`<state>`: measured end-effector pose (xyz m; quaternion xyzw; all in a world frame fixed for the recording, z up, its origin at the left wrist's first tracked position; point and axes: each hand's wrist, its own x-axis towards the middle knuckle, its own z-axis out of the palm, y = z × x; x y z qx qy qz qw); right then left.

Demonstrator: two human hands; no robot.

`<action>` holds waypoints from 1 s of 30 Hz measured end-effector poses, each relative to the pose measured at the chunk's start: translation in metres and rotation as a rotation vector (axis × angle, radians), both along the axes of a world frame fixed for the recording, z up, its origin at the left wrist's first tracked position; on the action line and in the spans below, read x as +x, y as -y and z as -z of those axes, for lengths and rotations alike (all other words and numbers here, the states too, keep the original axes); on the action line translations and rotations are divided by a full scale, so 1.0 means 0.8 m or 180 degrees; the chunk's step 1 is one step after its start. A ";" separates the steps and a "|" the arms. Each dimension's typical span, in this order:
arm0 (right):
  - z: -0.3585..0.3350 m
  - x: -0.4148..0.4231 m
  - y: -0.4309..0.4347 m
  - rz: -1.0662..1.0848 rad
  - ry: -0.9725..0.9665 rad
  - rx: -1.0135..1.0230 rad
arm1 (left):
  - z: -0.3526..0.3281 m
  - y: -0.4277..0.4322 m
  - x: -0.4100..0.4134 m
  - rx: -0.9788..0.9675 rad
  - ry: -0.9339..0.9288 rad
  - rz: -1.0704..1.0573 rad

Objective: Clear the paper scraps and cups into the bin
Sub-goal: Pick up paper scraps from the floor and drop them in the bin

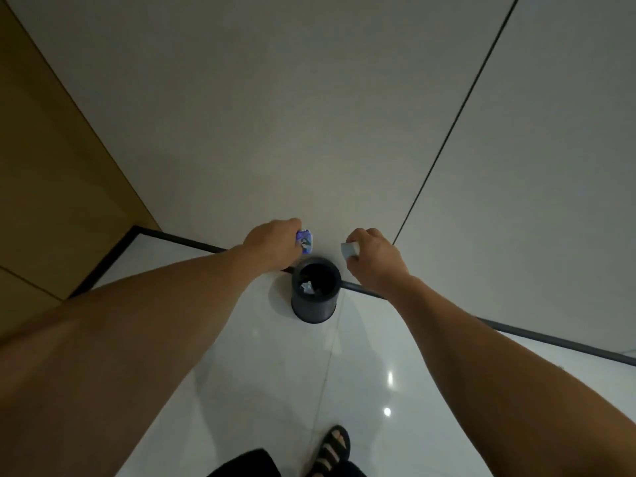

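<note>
Left hand (272, 246): fingers curled round a blue-patterned cup (304, 241), held over the far rim, ready to drop.
Right hand (375, 259): fingers grip a white item (350, 250); whether cup or paper, I cannot tell.
Bin (313, 308): on the floor between the hands; a paper scrap (306, 287) is inside.

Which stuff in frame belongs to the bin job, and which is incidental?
Job: left hand gripping blue-patterned cup; right hand gripping pale object, cup or scrap unclear; black bin; paper scrap inside it.
Incidental: sandal; tiled floor; baseboard.
</note>
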<state>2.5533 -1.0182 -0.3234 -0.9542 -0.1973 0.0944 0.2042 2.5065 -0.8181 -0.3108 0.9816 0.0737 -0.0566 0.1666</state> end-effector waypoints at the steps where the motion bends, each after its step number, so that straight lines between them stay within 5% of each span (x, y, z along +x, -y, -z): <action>1: 0.001 0.020 -0.005 -0.0030 0.0009 -0.0022 | 0.002 -0.005 0.017 -0.0040 0.0018 -0.0039; 15: 0.135 0.231 -0.119 0.0301 -0.0699 -0.0367 | 0.163 -0.117 0.247 -0.0332 -0.0606 0.0229; 30: 0.554 0.342 -0.199 0.0796 -0.1720 -0.0446 | 0.577 -0.142 0.365 -0.0487 -0.1459 0.0354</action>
